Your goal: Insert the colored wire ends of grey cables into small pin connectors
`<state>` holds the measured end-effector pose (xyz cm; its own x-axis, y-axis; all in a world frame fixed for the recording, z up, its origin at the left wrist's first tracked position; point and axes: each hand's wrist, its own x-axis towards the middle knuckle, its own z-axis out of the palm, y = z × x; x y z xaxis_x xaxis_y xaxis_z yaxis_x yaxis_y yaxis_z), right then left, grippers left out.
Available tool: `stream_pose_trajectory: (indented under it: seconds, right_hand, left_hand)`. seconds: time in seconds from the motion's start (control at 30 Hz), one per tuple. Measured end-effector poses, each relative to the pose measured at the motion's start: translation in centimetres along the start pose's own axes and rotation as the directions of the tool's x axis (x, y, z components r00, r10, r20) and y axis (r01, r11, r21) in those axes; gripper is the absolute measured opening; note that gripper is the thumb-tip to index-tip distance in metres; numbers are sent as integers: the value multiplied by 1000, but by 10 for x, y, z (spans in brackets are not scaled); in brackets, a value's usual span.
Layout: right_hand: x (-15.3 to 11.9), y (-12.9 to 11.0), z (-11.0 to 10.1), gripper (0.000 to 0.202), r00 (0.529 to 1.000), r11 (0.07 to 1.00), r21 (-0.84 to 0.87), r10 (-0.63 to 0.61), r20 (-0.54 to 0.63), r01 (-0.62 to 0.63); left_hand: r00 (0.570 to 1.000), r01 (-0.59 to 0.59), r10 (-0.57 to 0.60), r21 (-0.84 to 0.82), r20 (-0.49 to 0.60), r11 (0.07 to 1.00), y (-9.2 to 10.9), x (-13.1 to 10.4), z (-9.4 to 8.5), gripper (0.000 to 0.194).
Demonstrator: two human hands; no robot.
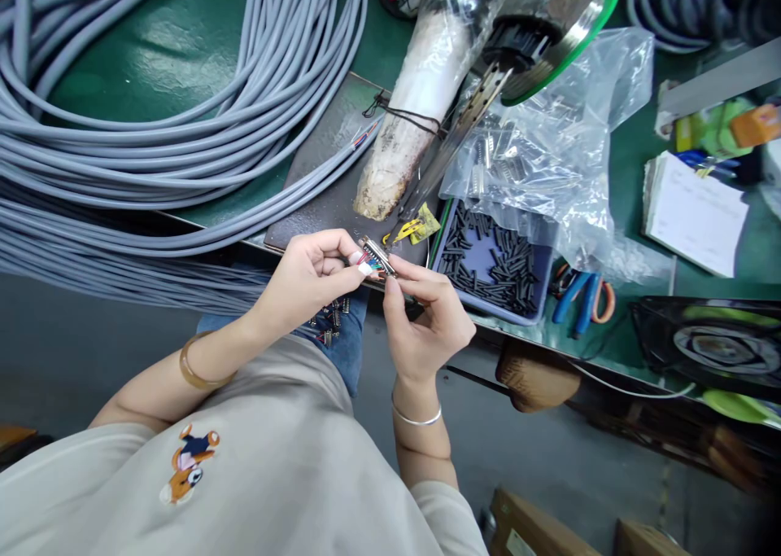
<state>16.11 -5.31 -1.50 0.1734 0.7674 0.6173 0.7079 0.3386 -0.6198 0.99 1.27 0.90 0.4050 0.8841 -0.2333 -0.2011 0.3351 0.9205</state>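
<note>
Between my two hands is a small metal-framed multi-pin connector, held at the table's front edge. Thin coloured wires meet its near side. My left hand pinches these wires close to the connector with thumb and forefinger. At the connector's right end, the thumb and forefinger of my right hand are closed on it. Just beyond lies a yellow piece by the tip of a slotted metal bar. More wired connectors rest by my lap, partly hidden under my left hand.
Grey cables lie coiled across the left. A wrapped white cylinder and a green-rimmed spool stand behind my hands. To the right are a tray of short black tubes, a plastic bag, blue-handled cutters and paper slips.
</note>
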Motion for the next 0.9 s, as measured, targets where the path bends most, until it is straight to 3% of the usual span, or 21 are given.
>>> stream_pose_trajectory:
  seconds: [0.27,0.9]
  right_hand:
    - [6,2,0,17,993,987,-109,-120,17,121]
    - [15,6,2,16,998,998,-10,-60,-2,60]
  left_hand:
    - [996,-41,45,59,-75,997,0,4,3,21]
    - [984,-127,142,135,-106,983,1,8,6,17]
